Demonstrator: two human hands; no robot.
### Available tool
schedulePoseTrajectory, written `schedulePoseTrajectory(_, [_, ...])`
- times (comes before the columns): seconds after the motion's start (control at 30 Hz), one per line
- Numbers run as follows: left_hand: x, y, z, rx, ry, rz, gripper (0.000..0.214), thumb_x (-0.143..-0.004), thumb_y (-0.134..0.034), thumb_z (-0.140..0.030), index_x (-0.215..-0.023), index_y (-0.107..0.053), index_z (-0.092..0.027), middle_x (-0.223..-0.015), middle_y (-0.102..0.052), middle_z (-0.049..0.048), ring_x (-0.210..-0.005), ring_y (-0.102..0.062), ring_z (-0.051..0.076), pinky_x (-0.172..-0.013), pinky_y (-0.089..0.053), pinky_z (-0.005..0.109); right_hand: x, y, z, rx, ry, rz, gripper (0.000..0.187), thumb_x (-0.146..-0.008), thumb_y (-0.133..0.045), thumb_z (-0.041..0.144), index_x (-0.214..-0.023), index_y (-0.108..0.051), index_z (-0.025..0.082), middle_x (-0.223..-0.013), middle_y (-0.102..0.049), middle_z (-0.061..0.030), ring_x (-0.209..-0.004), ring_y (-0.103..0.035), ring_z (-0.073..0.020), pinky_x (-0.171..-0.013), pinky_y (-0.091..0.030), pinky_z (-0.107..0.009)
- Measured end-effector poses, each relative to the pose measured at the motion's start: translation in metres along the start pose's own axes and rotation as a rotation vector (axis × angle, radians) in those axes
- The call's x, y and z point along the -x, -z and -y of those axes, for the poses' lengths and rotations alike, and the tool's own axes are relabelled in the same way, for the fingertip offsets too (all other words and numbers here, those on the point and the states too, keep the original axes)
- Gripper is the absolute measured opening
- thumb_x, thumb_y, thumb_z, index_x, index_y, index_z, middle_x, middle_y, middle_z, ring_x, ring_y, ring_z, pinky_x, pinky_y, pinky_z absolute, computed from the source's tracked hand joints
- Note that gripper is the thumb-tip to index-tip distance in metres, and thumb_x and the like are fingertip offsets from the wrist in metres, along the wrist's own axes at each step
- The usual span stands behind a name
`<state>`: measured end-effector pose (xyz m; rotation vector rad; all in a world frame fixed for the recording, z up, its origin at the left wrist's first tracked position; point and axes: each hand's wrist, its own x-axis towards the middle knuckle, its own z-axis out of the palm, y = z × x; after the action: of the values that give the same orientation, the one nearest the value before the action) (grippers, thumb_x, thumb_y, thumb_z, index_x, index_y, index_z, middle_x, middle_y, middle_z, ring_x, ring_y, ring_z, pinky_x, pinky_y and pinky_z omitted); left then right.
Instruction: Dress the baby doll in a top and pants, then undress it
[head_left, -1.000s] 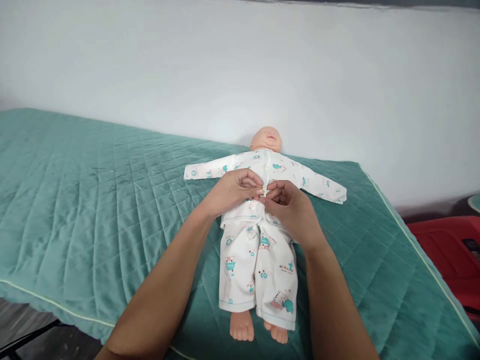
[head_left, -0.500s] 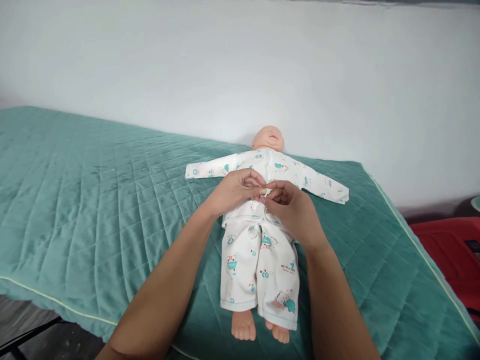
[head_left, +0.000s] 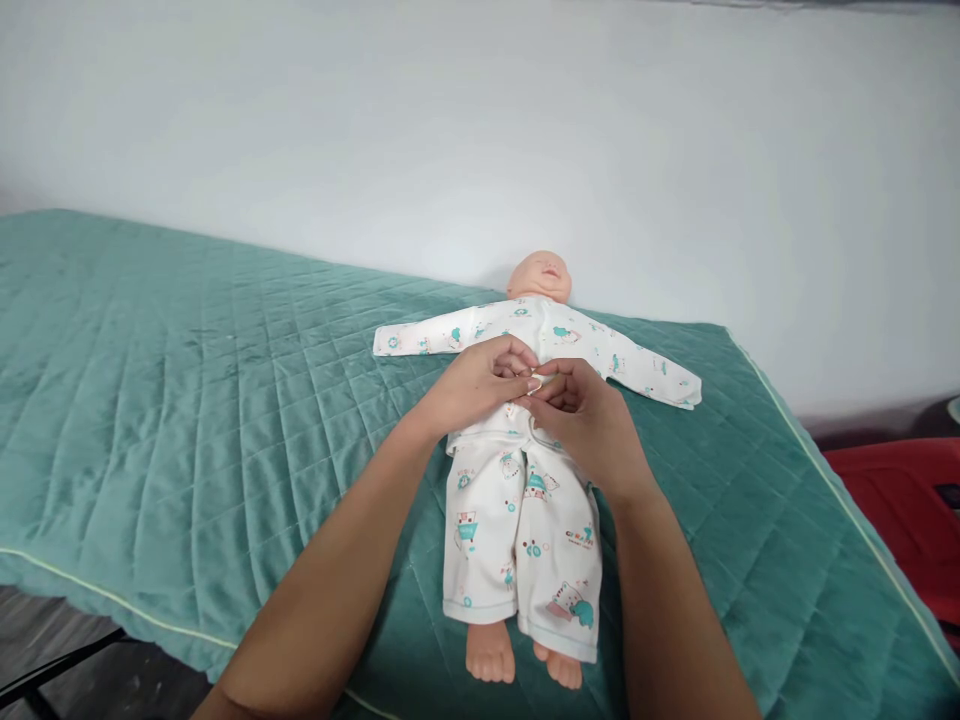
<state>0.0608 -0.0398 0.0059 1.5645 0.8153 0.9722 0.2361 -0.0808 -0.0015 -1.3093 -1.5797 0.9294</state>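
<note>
A baby doll (head_left: 538, 275) lies on its back, head toward the wall, dressed in a white printed pajama top (head_left: 495, 322) and matching pajama pants (head_left: 484, 535). Its bare feet stick out below the cuffs. Over the doll's belly, my left hand (head_left: 484, 385) pinches the front edge of the top between thumb and fingers. Close against it, my right hand (head_left: 581, 410) pinches the same front edge from the other side. Below the fingers the top's hem hangs a little apart. Any fastener between the fingertips is too small and covered to make out.
A green quilted cover (head_left: 225, 400) with a pale piped edge lies under the doll. Behind it rises a white wall (head_left: 375, 120). At the right stands a red object (head_left: 892, 510) beyond the cover's edge. Dark floor (head_left: 45, 640) shows at lower left.
Both hands stay at the front of the top, with only small finger shifts. The right fingers have turned slightly at the edge. The whole view has moved a little.
</note>
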Motion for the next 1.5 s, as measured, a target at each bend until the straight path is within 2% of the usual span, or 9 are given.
schedulePoseTrajectory(0.3, [0.000, 0.003, -0.001, 0.115, 0.032, 0.045, 0.009, -0.085, -0.065, -0.018, -0.093, -0.061, -0.015, -0.073, -0.063, -0.0012, -0.066, -0.060, 0.010, -0.066, -0.050, 0.025, 0.000, 0.001, 0.001, -0.049, -0.052, 0.000, 0.032, -0.081, -0.076, 0.038, -0.106, -0.062, 0.025, -0.073, -0.069, 0.0030, -0.062, -0.064, -0.0133, -0.056, -0.046, -0.025])
schedulePoseTrajectory(0.5, [0.003, 0.007, -0.008, 0.020, 0.088, 0.067, 0.011, -0.084, -0.062, -0.013, -0.095, -0.062, -0.015, -0.072, -0.065, -0.0010, -0.065, -0.061, 0.010, -0.067, -0.051, 0.025, 0.000, -0.001, 0.000, -0.085, -0.044, -0.066, 0.017, -0.089, -0.066, 0.036, -0.099, -0.064, 0.024, -0.070, -0.070, 0.0022, -0.057, -0.063, -0.0118, -0.056, -0.049, -0.024])
schedulePoseTrajectory(0.83, [0.006, 0.015, -0.009, -0.075, 0.116, 0.139, 0.017, -0.090, -0.059, -0.028, -0.095, -0.070, -0.015, -0.074, -0.067, 0.0020, -0.061, -0.056, 0.008, -0.054, -0.042, 0.021, -0.002, -0.004, 0.003, -0.163, -0.027, -0.137, 0.014, -0.090, -0.065, 0.035, -0.095, -0.065, 0.022, -0.068, -0.070, 0.0020, -0.052, -0.062, -0.0108, -0.051, -0.047, -0.023])
schedulePoseTrajectory(1.0, [0.004, 0.013, -0.005, -0.039, 0.116, 0.080, 0.016, -0.089, -0.062, -0.030, -0.093, -0.068, -0.015, -0.073, -0.065, 0.0010, -0.057, -0.054, 0.007, -0.051, -0.042, 0.020, -0.002, -0.004, 0.002, -0.251, 0.016, -0.188, 0.011, -0.089, -0.065, 0.031, -0.094, -0.065, 0.022, -0.066, -0.068, 0.0027, -0.050, -0.059, -0.0098, -0.049, -0.046, -0.023])
schedulePoseTrajectory(1.13, [0.001, 0.011, 0.004, -0.042, 0.065, -0.144, 0.016, -0.091, -0.059, -0.031, -0.099, -0.066, -0.019, -0.072, -0.064, -0.0003, -0.056, -0.055, 0.009, -0.048, -0.041, 0.020, -0.003, -0.003, 0.000, -0.263, 0.106, -0.385, 0.011, -0.089, -0.065, 0.032, -0.093, -0.065, 0.022, -0.077, -0.068, 0.0005, -0.065, -0.063, -0.0124, -0.058, -0.052, -0.025])
schedulePoseTrajectory(1.2, [-0.002, 0.009, 0.009, -0.118, -0.015, -0.282, 0.016, -0.092, -0.058, -0.032, -0.100, -0.066, -0.020, -0.081, -0.067, 0.0013, -0.067, -0.060, 0.011, -0.055, -0.046, 0.022, -0.003, -0.003, -0.003, -0.202, 0.154, -0.449, 0.012, -0.090, -0.063, 0.033, -0.095, -0.065, 0.023, -0.092, -0.071, -0.0027, -0.082, -0.067, -0.0160, -0.071, -0.056, -0.029])
schedulePoseTrajectory(1.3, [-0.005, 0.002, 0.013, -0.355, -0.212, -0.394, 0.017, -0.095, -0.055, -0.029, -0.103, -0.068, -0.022, -0.108, -0.069, 0.0054, -0.099, -0.063, 0.018, -0.084, -0.054, 0.031, -0.006, -0.004, -0.010, -0.081, 0.223, -0.436, 0.018, -0.093, -0.058, 0.034, -0.107, -0.066, 0.025, -0.117, -0.070, -0.0064, -0.110, -0.066, -0.0210, -0.095, -0.055, -0.039])
schedulePoseTrajectory(1.4, [-0.007, -0.006, 0.016, -0.592, -0.372, -0.351, 0.027, -0.099, -0.050, -0.027, -0.119, -0.067, -0.023, -0.129, -0.063, 0.0080, -0.125, -0.052, 0.022, -0.111, -0.041, 0.041, -0.009, -0.005, -0.018, 0.125, 0.280, -0.375, 0.028, -0.095, -0.057, 0.036, -0.121, -0.063, 0.028, -0.137, -0.062, -0.0071, -0.131, -0.055, -0.0237, -0.113, -0.043, -0.048])
schedulePoseTrajectory(1.5, [-0.009, -0.010, 0.019, -0.720, -0.374, -0.274, 0.037, -0.102, -0.044, -0.032, -0.135, -0.060, -0.024, -0.142, -0.055, 0.0088, -0.136, -0.042, 0.024, -0.119, -0.031, 0.044, -0.012, -0.006, -0.023, 0.314, 0.320, -0.314, 0.036, -0.096, -0.055, 0.041, -0.130, -0.060, 0.030, -0.149, -0.053, -0.0071, -0.141, -0.044, -0.0253, -0.119, -0.036, -0.052])
